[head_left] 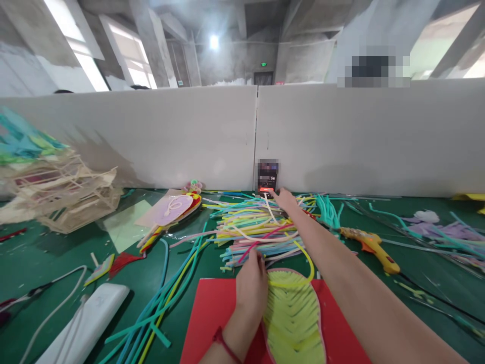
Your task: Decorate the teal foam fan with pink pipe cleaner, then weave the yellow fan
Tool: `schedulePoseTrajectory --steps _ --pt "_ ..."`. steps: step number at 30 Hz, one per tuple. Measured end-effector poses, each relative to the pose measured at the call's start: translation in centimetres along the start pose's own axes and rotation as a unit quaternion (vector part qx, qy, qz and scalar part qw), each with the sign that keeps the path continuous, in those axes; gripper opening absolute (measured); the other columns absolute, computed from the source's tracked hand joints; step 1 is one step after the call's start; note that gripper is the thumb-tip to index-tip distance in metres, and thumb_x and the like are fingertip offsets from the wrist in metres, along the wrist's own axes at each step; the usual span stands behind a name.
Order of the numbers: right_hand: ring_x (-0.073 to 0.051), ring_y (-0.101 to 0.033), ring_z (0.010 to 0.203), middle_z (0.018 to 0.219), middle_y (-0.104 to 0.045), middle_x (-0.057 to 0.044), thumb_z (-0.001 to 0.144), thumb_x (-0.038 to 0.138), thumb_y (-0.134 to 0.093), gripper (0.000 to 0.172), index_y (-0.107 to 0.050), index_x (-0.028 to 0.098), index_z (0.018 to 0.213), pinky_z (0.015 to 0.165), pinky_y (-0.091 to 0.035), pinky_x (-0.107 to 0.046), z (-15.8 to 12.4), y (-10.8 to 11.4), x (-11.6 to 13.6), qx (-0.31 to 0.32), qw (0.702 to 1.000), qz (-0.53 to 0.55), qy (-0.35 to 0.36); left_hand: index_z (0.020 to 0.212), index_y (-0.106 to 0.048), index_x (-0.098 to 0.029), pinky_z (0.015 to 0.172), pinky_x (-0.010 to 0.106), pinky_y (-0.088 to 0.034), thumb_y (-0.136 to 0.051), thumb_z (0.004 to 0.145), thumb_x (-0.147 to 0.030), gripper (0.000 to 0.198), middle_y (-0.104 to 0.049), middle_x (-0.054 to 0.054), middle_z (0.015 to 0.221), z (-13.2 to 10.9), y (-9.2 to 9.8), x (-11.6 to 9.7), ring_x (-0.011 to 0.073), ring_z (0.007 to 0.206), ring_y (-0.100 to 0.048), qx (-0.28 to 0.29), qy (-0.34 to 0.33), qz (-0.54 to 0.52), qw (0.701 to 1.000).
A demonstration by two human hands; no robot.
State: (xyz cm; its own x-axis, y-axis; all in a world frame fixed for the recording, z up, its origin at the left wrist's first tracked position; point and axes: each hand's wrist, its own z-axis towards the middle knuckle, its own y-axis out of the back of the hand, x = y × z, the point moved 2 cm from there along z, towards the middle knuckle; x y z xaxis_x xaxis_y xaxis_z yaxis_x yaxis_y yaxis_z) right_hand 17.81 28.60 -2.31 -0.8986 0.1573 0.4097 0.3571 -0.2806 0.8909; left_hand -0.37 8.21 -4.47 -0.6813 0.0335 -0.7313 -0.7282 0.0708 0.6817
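Observation:
My right hand (285, 200) reaches across the table with a finger stretched to the lower part of a smartphone (268, 177) leaning upright against the white partition. My left hand (251, 280), a red cord at the wrist, rests at the left edge of a yellow-green leaf shape (293, 316) with a pink rim. Its fingers are curled together; what they hold, if anything, is hidden. The leaf lies on a red sheet (212, 313). A yellow pipe cleaner (311, 263) curves over its top. Just beyond is a pile of multicoloured pipe cleaners (242, 225).
A yellow hot glue gun (373, 245) lies at right, its cable trailing. Loose teal and blue pipe cleaners (162, 303) and a white power strip (89, 323) are at left. Farther left stands a wooden-stick frame (76, 197). A lilac paddle-shaped craft (168, 210) lies nearby.

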Motion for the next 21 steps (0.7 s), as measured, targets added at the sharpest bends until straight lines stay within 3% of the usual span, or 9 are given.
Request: schedulePoseTrajectory --steps 4,7,12,15,17,21 --pt "-0.030 -0.044 0.120 0.126 -0.051 -0.020 0.095 0.028 -0.033 0.034 -0.053 0.009 0.115 0.099 -0.034 -0.050 -1.5 3.0 0.6 -0.095 0.990 0.010 0.100 0.085 -0.048 -0.019 0.060 0.025 -0.033 -0.038 0.088 -0.012 0.013 -0.061 0.005 0.079 0.1 -0.1 0.3 0.0187 0.072 -0.055 -0.026 -0.025 -0.014 0.999" --pt "-0.028 -0.041 0.123 0.131 -0.048 -0.018 0.094 0.022 -0.028 0.035 -0.054 0.010 0.114 0.103 -0.030 -0.048 -3.7 5.4 0.9 -0.107 0.970 0.016 0.220 0.086 -0.048 -0.019 0.063 0.025 -0.035 -0.038 0.088 -0.012 0.012 -0.061 0.006 0.081 0.3 -0.1 0.5 0.0194 0.075 -0.056 -0.039 -0.022 -0.022 0.999" --pt "-0.021 -0.045 0.123 0.129 -0.056 -0.008 0.085 0.044 -0.052 0.037 -0.061 0.020 0.112 0.104 -0.034 -0.037 -9.9 6.9 1.0 -0.002 0.889 0.001 0.458 0.084 -0.050 -0.019 0.066 0.027 -0.036 -0.039 0.088 -0.011 0.014 -0.062 0.007 0.082 0.5 0.1 0.2 0.0207 0.078 -0.056 -0.054 -0.019 -0.026 0.998" --pt "-0.024 -0.035 0.132 0.142 -0.042 -0.010 0.083 0.049 -0.054 0.056 -0.049 0.020 0.130 0.108 -0.027 -0.041 -13.3 6.0 0.9 0.100 0.796 -0.051 0.595 0.087 -0.051 -0.018 0.066 0.028 -0.036 -0.039 0.088 -0.012 0.013 -0.062 0.008 0.085 0.5 0.2 0.0 0.0217 0.079 -0.057 -0.057 -0.016 -0.025 0.998" --pt "-0.026 -0.028 0.136 0.147 -0.034 -0.011 0.084 0.050 -0.053 0.064 -0.036 0.022 0.140 0.109 -0.023 -0.046 -14.3 5.0 0.9 0.133 0.777 -0.084 0.609 0.089 -0.051 -0.018 0.067 0.028 -0.037 -0.040 0.088 -0.012 0.013 -0.063 0.009 0.087 0.5 0.2 0.0 0.0215 0.080 -0.057 -0.058 -0.016 -0.024 0.998" --pt "-0.027 -0.025 0.137 0.149 -0.030 -0.010 0.089 0.043 -0.048 0.058 -0.032 0.026 0.142 0.107 -0.025 -0.049 -14.3 3.0 1.5 0.125 0.807 -0.111 0.566 0.085 -0.050 -0.018 0.066 0.026 -0.036 -0.039 0.088 -0.010 0.014 -0.062 0.006 0.083 0.4 0.0 0.2 0.0199 0.078 -0.057 -0.055 -0.017 -0.018 0.998"
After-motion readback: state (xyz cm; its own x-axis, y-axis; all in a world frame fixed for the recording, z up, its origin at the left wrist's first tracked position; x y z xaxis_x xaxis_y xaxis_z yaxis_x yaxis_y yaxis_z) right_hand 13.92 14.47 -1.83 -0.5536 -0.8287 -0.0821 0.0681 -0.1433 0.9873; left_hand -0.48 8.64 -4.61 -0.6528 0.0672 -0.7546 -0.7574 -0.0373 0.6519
